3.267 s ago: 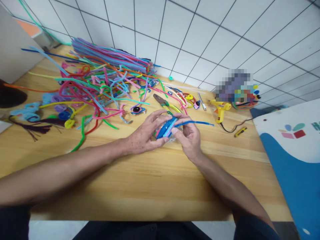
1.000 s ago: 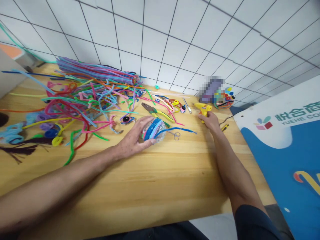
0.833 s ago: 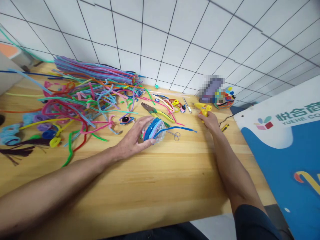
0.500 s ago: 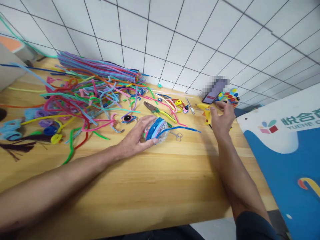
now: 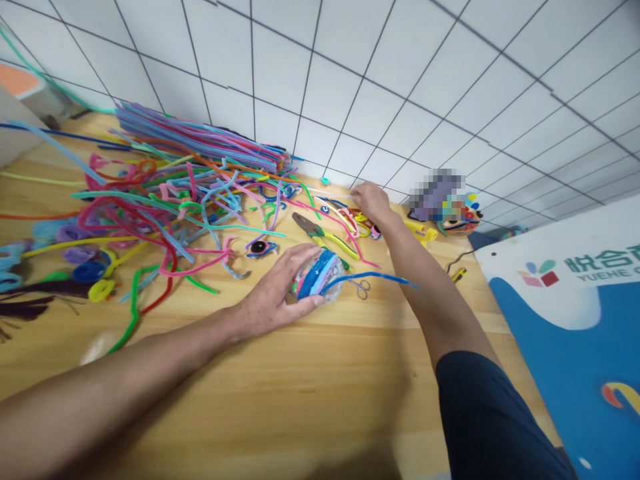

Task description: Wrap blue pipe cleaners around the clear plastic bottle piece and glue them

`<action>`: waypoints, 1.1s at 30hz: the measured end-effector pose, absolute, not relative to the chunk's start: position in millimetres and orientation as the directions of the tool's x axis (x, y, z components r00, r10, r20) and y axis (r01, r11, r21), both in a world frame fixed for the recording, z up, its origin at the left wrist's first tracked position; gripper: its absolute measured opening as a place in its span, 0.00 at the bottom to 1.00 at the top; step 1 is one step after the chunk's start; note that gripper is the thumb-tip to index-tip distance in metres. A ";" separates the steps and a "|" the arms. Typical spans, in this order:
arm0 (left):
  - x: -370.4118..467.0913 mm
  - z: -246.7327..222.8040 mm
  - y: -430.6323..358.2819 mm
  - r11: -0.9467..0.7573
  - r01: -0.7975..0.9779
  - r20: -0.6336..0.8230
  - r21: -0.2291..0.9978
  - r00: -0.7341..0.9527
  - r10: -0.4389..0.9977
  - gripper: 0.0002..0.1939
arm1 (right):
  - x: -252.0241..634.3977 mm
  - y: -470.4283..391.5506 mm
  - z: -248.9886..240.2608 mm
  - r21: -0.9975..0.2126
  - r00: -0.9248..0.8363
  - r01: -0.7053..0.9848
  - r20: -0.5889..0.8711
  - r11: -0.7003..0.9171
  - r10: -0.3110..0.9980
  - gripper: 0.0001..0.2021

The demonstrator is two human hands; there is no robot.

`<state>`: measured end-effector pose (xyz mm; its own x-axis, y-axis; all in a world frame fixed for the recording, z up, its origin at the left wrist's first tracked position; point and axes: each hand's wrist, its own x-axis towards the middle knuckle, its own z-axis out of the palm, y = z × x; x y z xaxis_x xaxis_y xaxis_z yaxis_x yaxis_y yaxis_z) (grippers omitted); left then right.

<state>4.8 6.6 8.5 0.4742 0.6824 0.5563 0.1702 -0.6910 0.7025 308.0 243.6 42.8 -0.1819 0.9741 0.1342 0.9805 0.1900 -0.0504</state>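
My left hand is wrapped round a clear, rounded object banded with blue and purple pipe cleaners. A loose blue pipe cleaner sticks out of it to the right, over small scissors. Near the wall, my right hand has its fingers bent together at the end of a thin white stick; the fingertips are small and partly hidden. Behind my right forearm lies a yellow glue gun, partly covered. Pliers with yellow-green handles rest just beyond the banded object.
Tangled pipe cleaners spread over the left of the wooden table, with a bundle of straight ones by the tiled wall. A colourful decorated item stands at the back right, near a blue and white board.
My right hand has left the yellow glue gun and moved left to the white stick by the wall. The glue gun now lies on its side. My left hand keeps its hold.
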 end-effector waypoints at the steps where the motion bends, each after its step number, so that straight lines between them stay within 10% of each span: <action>1: 5.2 8.1 6.8 -0.687 0.165 0.554 0.708 0.474 0.685 0.40 | 308.8 245.7 40.8 -0.050 -0.188 0.980 0.125 0.195 0.974 0.15; 24: 4.8 5.0 8.3 -0.687 0.184 0.556 0.703 0.461 0.692 0.39 | 318.5 206.5 62.8 -0.247 -0.238 0.911 0.339 0.330 0.910 0.16; 33: 5.2 0.5 11.7 -0.695 0.201 0.559 0.690 0.462 0.688 0.38 | 378.0 44.4 50.7 -0.623 0.255 0.782 0.301 -0.013 0.919 0.17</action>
<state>5.2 11.7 0.5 0.4616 0.6885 0.5594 0.2010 -0.6954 0.6900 378.0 44.4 50.7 0.2555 0.9187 0.3012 0.7824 -0.0134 -0.6226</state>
